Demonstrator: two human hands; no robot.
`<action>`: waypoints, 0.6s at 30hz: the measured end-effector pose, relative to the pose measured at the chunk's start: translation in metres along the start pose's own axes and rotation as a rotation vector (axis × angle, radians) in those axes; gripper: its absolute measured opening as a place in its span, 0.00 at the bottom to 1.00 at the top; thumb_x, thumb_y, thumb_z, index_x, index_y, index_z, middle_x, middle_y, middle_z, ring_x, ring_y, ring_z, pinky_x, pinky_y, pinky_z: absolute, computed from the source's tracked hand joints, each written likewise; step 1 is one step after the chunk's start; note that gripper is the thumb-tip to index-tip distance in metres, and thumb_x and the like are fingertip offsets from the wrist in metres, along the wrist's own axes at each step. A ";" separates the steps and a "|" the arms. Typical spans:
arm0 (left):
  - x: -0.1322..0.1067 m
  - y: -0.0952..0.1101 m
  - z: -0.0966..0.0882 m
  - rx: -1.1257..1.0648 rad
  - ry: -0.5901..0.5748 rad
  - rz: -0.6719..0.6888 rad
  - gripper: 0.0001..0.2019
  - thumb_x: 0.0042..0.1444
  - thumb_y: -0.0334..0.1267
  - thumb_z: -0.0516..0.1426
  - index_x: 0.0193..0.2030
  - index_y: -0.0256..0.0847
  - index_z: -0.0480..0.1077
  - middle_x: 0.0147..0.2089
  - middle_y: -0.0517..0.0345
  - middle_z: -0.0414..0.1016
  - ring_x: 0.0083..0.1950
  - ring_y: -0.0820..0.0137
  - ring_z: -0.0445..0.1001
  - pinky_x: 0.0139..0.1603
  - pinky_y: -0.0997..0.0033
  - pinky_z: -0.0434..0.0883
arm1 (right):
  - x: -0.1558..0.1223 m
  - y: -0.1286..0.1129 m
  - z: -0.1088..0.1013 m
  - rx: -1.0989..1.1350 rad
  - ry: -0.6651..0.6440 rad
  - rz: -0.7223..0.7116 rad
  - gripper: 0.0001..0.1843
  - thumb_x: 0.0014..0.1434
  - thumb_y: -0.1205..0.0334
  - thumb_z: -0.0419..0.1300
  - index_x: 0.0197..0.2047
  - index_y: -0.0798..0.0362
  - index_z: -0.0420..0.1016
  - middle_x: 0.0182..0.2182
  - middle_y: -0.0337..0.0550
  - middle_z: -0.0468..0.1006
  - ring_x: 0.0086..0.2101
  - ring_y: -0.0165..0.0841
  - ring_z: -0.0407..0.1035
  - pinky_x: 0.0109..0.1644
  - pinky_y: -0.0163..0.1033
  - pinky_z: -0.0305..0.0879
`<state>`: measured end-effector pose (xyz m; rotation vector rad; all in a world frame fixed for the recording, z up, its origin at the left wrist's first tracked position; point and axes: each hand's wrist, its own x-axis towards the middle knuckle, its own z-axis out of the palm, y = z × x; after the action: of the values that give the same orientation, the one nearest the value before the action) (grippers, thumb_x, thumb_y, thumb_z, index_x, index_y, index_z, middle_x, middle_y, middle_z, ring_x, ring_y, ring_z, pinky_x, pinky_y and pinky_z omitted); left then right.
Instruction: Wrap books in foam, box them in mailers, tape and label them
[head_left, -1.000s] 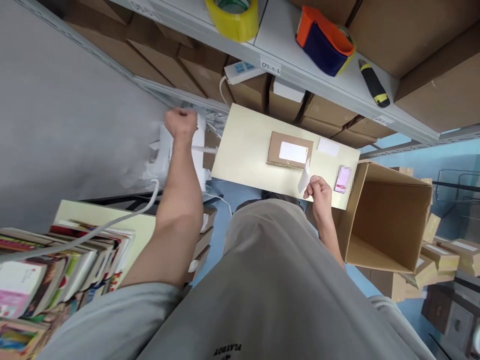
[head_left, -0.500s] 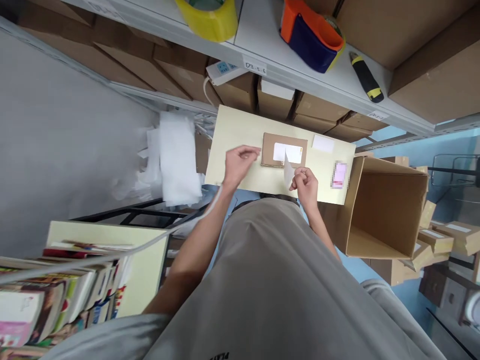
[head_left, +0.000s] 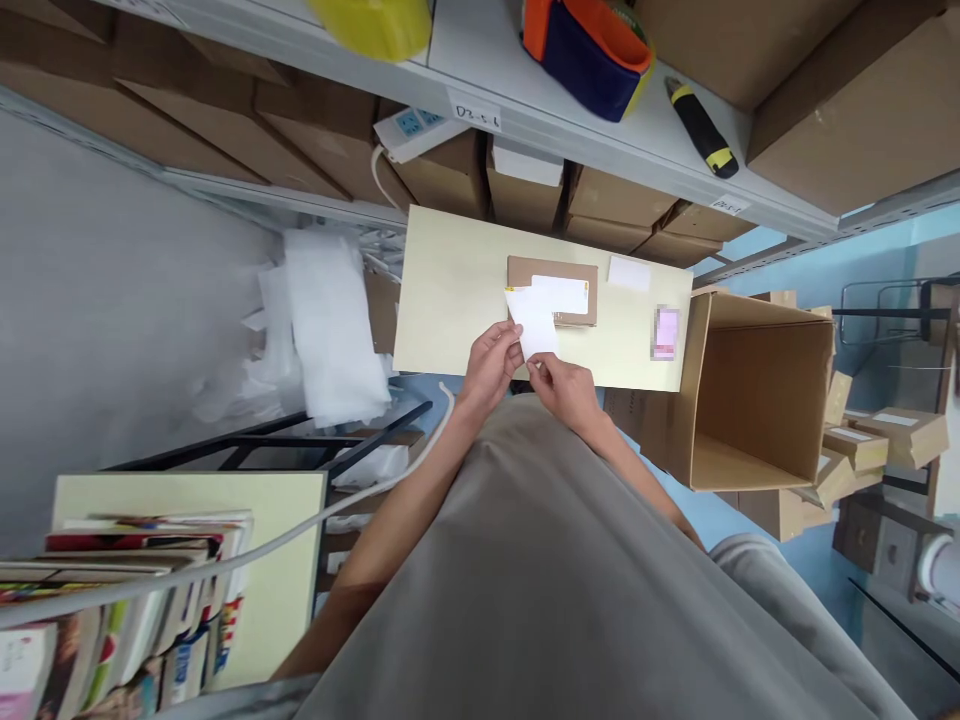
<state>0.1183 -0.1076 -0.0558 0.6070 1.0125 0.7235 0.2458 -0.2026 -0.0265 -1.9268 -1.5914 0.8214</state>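
A white slip (head_left: 535, 328) is held up over the near left part of a brown parcel (head_left: 555, 268), covering that corner from view; whether the two touch, I cannot tell. The left hand (head_left: 490, 372) is nearly closed, thumb and fingers pinching the slip's left edge. The right hand (head_left: 568, 392), fingers curled, pinches its near end. The parcel lies flat on a pale table (head_left: 454, 290) and bears a white label (head_left: 566, 294). To its right are a white paper (head_left: 628, 272) at the far edge and a blurred pink object (head_left: 665, 333). Right of the table stands a large open carton (head_left: 761, 395); to its left lies white sheeting (head_left: 334, 325). On the far shelf (head_left: 480, 50) are a yellow roll (head_left: 379, 25), an orange and blue tape dispenser (head_left: 589, 60) and a black and yellow cutter (head_left: 703, 130). Books (head_left: 150, 590) stand near left, a pale cable (head_left: 300, 540) crossing in front.
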 end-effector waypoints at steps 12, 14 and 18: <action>-0.011 -0.002 -0.026 0.327 0.002 0.127 0.22 0.53 0.60 0.71 0.43 0.47 0.75 0.42 0.55 0.83 0.48 0.60 0.83 0.49 0.64 0.80 | 0.012 0.013 -0.037 0.176 0.092 0.043 0.12 0.76 0.49 0.64 0.49 0.44 0.86 0.47 0.45 0.87 0.37 0.36 0.78 0.48 0.42 0.77; -0.013 -0.003 -0.029 0.386 -0.041 0.150 0.23 0.51 0.59 0.73 0.42 0.46 0.76 0.44 0.53 0.84 0.50 0.59 0.83 0.53 0.63 0.79 | 0.015 0.015 -0.046 0.191 0.196 0.073 0.15 0.77 0.45 0.62 0.47 0.44 0.85 0.47 0.46 0.87 0.37 0.36 0.78 0.48 0.43 0.77; -0.017 -0.006 -0.029 0.409 -0.096 0.143 0.23 0.50 0.59 0.73 0.41 0.45 0.77 0.44 0.52 0.84 0.49 0.59 0.83 0.55 0.61 0.80 | 0.016 0.018 -0.054 0.201 0.279 0.103 0.17 0.76 0.43 0.62 0.44 0.45 0.84 0.44 0.45 0.86 0.34 0.36 0.75 0.47 0.43 0.77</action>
<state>0.0880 -0.1215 -0.0630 1.0676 1.0425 0.6077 0.2992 -0.1907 -0.0047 -1.8946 -1.2087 0.6890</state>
